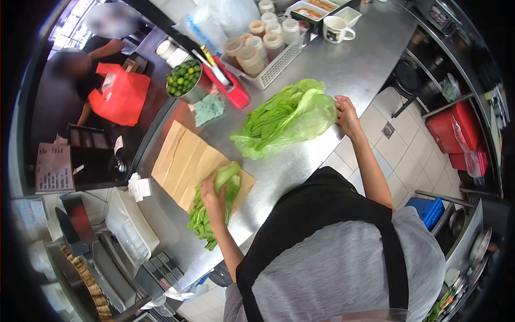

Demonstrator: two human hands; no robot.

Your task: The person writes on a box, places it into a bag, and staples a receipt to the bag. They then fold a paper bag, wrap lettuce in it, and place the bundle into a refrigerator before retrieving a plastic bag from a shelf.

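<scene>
Lettuce bunch (206,217): laid on the brown paper (182,155) at the near edge of the counter (354,64), pale stalk end turned away from the person.
Left hand (213,198): closed around the lettuce bunch just below the stalk.
Right hand (346,115): set against the rim of the bagged lettuce (284,121); whether it is gripped cannot be told.
Bowl of limes (184,78): placed beyond the brown paper.
</scene>
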